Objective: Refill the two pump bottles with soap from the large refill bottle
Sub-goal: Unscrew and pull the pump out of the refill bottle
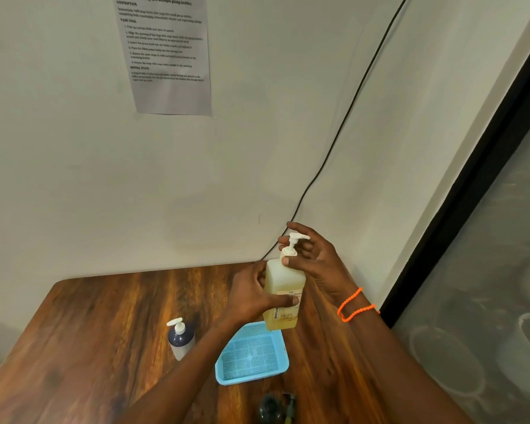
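Observation:
A yellow pump bottle (283,281) full of amber soap is held above the table, over the far corner of the blue basket (251,356). My left hand (251,293) wraps its body from the left. My right hand (314,260) grips the white pump collar at the neck, fingers around the pump head. A second pump bottle (180,339) with dark contents and a white pump stands upright on the table to the left. A dark bottle (273,408), blurred, sits at the near edge; what it is I cannot tell.
The wooden table (104,332) meets a white wall at the back. A black cable (349,108) runs down the wall behind the hands. A printed sheet (166,53) hangs on the wall. A dark-framed glass panel (487,270) stands at the right.

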